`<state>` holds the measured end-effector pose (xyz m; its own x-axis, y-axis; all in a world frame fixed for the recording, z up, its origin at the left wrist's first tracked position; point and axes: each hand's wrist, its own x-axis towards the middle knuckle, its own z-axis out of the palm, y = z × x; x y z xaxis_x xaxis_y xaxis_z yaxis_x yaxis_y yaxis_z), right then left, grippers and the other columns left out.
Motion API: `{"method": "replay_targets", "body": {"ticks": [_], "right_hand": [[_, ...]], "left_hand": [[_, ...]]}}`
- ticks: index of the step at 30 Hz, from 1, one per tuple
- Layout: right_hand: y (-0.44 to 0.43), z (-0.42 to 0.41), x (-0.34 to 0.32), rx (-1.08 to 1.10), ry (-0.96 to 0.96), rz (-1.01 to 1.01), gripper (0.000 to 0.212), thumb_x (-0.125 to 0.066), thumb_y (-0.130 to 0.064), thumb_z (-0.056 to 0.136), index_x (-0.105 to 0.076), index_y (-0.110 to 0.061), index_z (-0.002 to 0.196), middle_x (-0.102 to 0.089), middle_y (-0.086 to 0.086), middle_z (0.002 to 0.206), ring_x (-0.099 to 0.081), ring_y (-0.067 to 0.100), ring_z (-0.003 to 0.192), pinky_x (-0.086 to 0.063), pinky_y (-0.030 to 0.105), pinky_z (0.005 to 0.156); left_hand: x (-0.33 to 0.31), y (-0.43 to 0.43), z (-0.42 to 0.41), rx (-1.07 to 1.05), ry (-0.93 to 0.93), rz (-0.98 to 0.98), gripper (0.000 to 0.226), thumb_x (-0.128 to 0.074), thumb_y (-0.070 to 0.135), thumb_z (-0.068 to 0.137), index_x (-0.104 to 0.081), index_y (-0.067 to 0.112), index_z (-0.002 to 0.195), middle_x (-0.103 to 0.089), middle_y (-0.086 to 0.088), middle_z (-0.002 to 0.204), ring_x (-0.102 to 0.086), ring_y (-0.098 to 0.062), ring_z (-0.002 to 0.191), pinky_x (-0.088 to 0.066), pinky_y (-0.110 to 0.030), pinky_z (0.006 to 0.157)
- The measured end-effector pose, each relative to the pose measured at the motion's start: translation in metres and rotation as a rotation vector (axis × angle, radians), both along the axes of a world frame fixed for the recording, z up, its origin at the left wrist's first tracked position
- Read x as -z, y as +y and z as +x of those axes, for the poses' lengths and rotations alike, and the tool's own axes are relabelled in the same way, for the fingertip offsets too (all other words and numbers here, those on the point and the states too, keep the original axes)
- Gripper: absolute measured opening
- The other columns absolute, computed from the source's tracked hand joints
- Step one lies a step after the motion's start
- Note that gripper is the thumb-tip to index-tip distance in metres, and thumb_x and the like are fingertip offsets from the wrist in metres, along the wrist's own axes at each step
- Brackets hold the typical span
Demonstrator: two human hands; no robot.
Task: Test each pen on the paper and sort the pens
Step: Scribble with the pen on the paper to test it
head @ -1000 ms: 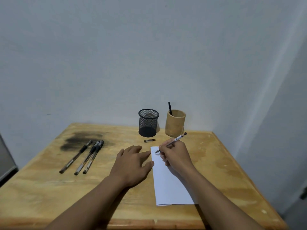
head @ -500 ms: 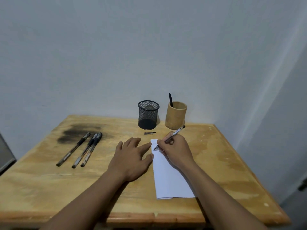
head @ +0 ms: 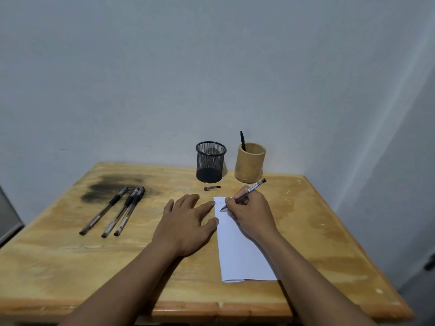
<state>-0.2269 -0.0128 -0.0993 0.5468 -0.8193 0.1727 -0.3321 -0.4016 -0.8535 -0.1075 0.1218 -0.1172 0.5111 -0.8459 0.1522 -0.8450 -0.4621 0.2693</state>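
At table centre, right hand [head: 253,214] pinches the pen [head: 244,194] in a closed writing grip, tip on the top end of the paper [head: 242,252]; faint marks there, too small to read; left hand [head: 186,228] lies flat, fingers spread, holding nothing, pinning the sheet's left edge; best keep that pin and use short light strokes so the sheet stays put; cap [head: 212,188] lies just beyond the paper; three pens [head: 113,210] wait well left; mesh cup [head: 210,162] and bamboo cup [head: 250,162] stand at the far edge by the wall; open tabletop lies left and right.
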Motion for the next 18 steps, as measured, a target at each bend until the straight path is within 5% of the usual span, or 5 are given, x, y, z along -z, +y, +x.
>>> {"method": "replay_targets", "body": {"ticks": [7,18], "right_hand": [[-0.0009,-0.0021,-0.0002,0.026,0.000,0.001,0.014,-0.070,-0.025,0.091,-0.068,-0.016,0.080,-0.073,0.000,0.071,-0.071,0.015,0.069,-0.061,0.037,0.066],[-0.0011,-0.0029,-0.0024,0.077,-0.019,0.067,0.017,-0.066,-0.020,0.094,-0.069,-0.005,0.086,-0.072,0.006,0.073,-0.066,0.014,0.060,-0.040,0.009,0.041]], "left_hand": [[-0.0003,0.0002,-0.0004,-0.002,-0.004,0.005,0.061,-0.025,0.068,0.090,-0.029,0.051,0.148,-0.029,0.004,0.160,-0.016,-0.017,0.150,-0.005,-0.048,0.122],[-0.0027,0.0003,-0.0017,-0.001,0.003,0.015,0.060,-0.027,0.067,0.091,-0.030,0.050,0.148,-0.030,0.004,0.160,-0.017,-0.017,0.150,-0.007,-0.048,0.123]]}}
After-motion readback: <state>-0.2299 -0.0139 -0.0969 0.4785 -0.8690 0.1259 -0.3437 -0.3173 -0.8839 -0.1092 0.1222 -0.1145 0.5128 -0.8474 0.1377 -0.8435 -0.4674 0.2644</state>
